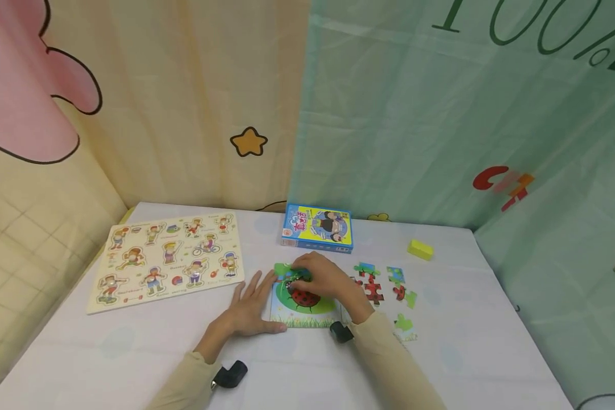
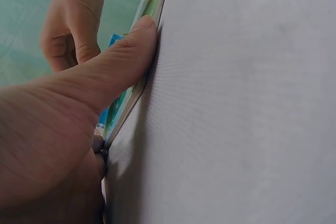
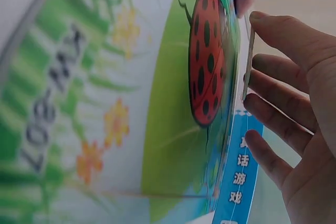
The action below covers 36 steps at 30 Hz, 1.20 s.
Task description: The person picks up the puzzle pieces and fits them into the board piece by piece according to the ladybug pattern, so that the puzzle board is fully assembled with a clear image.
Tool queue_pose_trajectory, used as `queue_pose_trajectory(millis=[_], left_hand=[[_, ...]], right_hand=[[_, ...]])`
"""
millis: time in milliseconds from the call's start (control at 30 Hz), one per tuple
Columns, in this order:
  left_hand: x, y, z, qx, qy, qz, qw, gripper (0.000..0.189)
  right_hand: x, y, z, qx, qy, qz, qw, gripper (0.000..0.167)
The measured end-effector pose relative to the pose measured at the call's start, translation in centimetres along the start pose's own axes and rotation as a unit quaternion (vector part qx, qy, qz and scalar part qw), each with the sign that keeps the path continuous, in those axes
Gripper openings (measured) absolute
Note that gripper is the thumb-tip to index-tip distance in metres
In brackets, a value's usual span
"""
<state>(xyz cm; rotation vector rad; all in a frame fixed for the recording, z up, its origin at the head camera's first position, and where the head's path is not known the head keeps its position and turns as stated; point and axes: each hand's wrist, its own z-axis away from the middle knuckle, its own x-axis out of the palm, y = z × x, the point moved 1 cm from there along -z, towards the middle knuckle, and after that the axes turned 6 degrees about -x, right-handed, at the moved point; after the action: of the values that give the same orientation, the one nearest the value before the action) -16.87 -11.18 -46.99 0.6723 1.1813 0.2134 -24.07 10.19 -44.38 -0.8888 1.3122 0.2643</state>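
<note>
A square puzzle board [image 1: 307, 322] printed with a red ladybug on green lies flat on the white table. My left hand [image 1: 249, 313] rests along its left side, fingers spread, with the thumb at the near left corner. In the left wrist view that thumb [image 2: 128, 45] lies against the board's edge. Over the upper part of the board, my right hand [image 1: 328, 276] pinches a thin puzzle piece [image 3: 250, 59], seen edge-on in the right wrist view between thumb and fingertips. The piece's printed face is hidden there.
Right of the board lie several loose puzzle pieces, among them a red one [image 1: 373, 289] and a green one [image 1: 404, 322]. Behind stands a blue box [image 1: 316, 246]. A pale board of sports figures [image 1: 156, 255] lies left; a yellow block [image 1: 420, 249] sits back right.
</note>
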Motion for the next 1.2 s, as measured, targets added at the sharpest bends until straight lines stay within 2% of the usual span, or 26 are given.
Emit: queue_pose_trajectory(millis=[267,733,1067,1200], left_hand=[[0.0,-0.1,0.0,-0.003,-0.002,-0.002,1.0000,0.117],[0.1,0.0,0.0,-0.005,-0.013,-0.002,0.9999,0.115],[-0.2,0.0,0.2,-0.008,-0.012,0.001,0.9999,0.115],[-0.1,-0.1,0.1,0.001,-0.012,0.006,0.9999,0.115]], right_hand=[[0.7,-0.8,-1.0,-0.007,-0.008,0.019,0.9998,0.041],[1.4,-1.1,-1.1,-0.013,-0.003,0.053,0.9985,0.040],[1.7,-2.6,-1.4,-0.009,-0.006,0.089,0.9960,0.039],[1.5,-2.4,-1.4,-0.020,-0.019,0.078,0.9966,0.038]])
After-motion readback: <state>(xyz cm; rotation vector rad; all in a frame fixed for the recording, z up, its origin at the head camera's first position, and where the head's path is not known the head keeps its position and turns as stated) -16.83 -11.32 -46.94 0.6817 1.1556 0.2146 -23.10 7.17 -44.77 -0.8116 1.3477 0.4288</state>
